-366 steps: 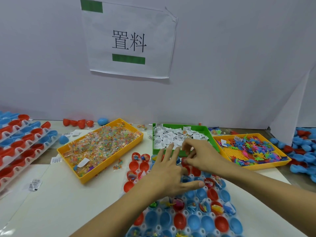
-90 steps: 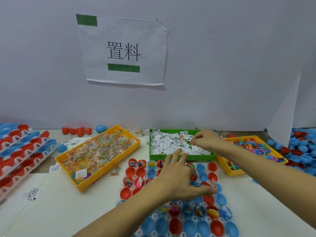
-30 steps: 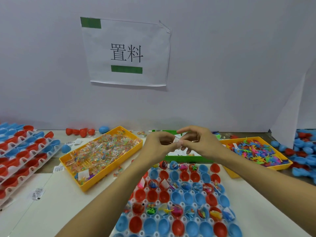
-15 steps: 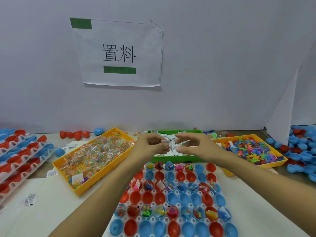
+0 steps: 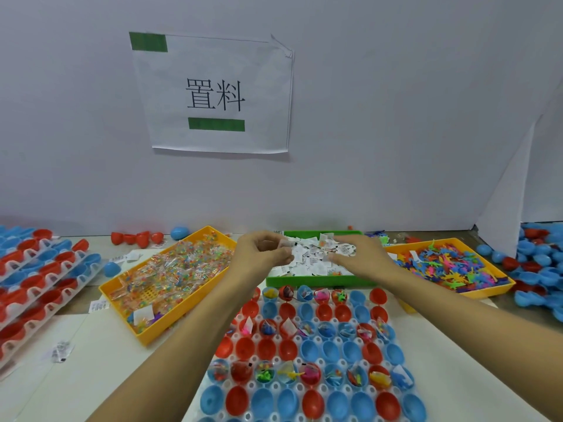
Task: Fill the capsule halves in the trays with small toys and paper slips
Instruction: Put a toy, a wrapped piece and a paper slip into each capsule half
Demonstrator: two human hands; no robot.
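Left hand fingers seemingly pinch paper slips; right hand fingers loose above them

We are facing a pale wall with a white paper sign hanging on it, printed with two black characters and two green bars, one top corner curling away. At right, a white sheet is leaning against the wall. Below, we are looking over a light tabletop.
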